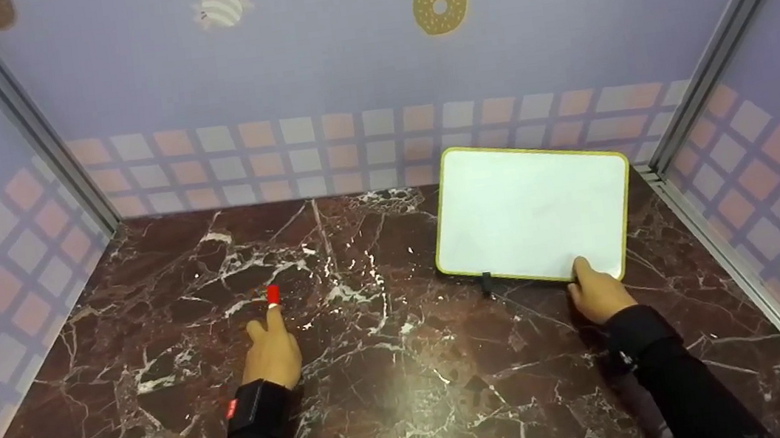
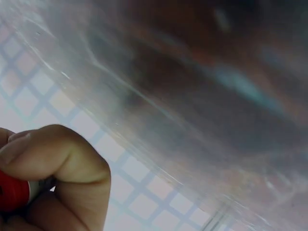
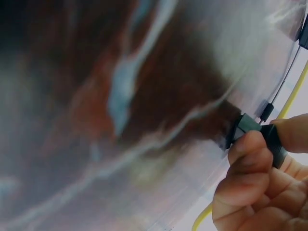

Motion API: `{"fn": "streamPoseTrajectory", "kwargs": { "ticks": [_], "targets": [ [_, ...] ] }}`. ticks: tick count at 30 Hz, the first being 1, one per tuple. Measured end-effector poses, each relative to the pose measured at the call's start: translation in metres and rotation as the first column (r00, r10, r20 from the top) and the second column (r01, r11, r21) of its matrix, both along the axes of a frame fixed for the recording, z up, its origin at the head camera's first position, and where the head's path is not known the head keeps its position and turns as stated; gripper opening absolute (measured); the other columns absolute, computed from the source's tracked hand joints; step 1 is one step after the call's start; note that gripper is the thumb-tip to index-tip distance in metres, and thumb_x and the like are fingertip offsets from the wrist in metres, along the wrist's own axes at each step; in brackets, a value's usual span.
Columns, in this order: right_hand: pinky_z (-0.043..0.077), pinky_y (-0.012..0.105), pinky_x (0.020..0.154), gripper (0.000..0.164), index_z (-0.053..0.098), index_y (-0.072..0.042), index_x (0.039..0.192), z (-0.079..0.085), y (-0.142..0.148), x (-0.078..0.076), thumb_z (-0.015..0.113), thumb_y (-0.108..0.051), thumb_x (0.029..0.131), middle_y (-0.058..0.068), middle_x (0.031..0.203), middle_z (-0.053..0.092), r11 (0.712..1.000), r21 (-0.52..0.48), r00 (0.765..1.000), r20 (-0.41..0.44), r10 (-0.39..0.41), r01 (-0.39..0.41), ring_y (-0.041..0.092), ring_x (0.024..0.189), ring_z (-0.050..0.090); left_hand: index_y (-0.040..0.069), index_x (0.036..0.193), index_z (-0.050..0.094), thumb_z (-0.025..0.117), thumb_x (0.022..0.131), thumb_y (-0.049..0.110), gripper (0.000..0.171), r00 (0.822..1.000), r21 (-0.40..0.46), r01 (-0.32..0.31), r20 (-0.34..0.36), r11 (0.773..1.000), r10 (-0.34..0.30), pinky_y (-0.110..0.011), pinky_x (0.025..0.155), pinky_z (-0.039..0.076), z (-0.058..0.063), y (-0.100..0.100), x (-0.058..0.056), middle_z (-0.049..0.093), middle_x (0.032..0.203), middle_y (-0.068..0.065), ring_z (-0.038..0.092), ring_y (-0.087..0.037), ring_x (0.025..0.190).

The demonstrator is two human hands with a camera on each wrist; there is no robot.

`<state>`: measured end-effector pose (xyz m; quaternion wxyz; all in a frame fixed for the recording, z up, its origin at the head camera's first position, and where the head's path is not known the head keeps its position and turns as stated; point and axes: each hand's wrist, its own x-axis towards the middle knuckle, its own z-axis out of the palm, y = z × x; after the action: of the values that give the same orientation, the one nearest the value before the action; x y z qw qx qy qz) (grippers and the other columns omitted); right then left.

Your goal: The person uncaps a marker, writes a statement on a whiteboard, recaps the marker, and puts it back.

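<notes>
A red-and-white marker (image 1: pixel 273 295) is gripped in my left hand (image 1: pixel 273 348), its red end sticking out past the fingers in the head view. In the left wrist view the curled thumb and fingers wrap the red marker (image 2: pixel 12 192). My right hand (image 1: pixel 600 293) holds a whiteboard (image 1: pixel 530 209) with a yellow rim by its lower right edge, thumb on the white face. Beneath that edge, the right wrist view shows my fingers around a black stand piece (image 3: pixel 274 142). The board leans back, tilted slightly clockwise.
Another black foot (image 1: pixel 487 283) juts from the board's lower edge. The dark red marbled tabletop (image 1: pixel 393 367) spreads under both hands. A lilac back wall (image 1: pixel 340 54) with printed sweets and checks stands behind, with side walls at left and right.
</notes>
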<state>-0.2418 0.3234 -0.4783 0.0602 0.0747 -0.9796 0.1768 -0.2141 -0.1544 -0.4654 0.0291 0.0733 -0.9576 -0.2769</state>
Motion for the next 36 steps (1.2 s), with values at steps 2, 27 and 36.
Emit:
{"fn": "streamPoseTrajectory", "kwargs": {
  "ticks": [2, 27, 36],
  "targets": [
    [0.039, 0.044, 0.050, 0.017, 0.036, 0.002, 0.092, 0.000, -0.002, 0.001, 0.052, -0.004, 0.088, 0.017, 0.060, 0.051, 1.000, -0.004, 1.000, -0.009, 0.003, -0.003, 0.037, 0.055, 0.055, 0.009, 0.138, 0.030, 0.042, 0.094, 0.009, 0.046, 1.000, 0.007, 0.014, -0.019, 1.000, -0.014, -0.033, 0.045, 0.039, 0.000, 0.003, 0.004, 0.036, 0.105, -0.023, 0.052, -0.027, 0.055],
    [0.039, 0.037, 0.047, 0.017, 0.040, -0.005, 0.089, 0.000, -0.056, 0.022, 0.057, -0.004, 0.086, 0.008, 0.057, 0.048, 0.994, -0.015, 0.994, -0.037, 0.105, -0.106, 0.027, 0.052, 0.053, 0.008, 0.136, 0.035, 0.042, 0.091, 0.004, 0.046, 0.983, 0.011, 0.067, -0.172, 0.998, -0.064, -0.025, 0.038, 0.035, 0.000, 0.027, 0.044, 0.039, 0.094, -0.016, 0.046, -0.017, 0.047],
    [0.034, 0.033, 0.046, 0.019, 0.038, -0.006, 0.088, 0.000, -0.069, 0.031, 0.057, -0.004, 0.087, 0.005, 0.056, 0.044, 0.992, -0.006, 0.992, -0.023, 0.124, -0.124, 0.023, 0.049, 0.049, 0.009, 0.135, 0.037, 0.042, 0.091, 0.004, 0.045, 0.978, 0.004, 0.083, -0.190, 0.997, -0.080, -0.022, 0.035, 0.032, -0.001, 0.033, 0.053, 0.037, 0.090, -0.013, 0.043, -0.014, 0.043]
  ]
}}
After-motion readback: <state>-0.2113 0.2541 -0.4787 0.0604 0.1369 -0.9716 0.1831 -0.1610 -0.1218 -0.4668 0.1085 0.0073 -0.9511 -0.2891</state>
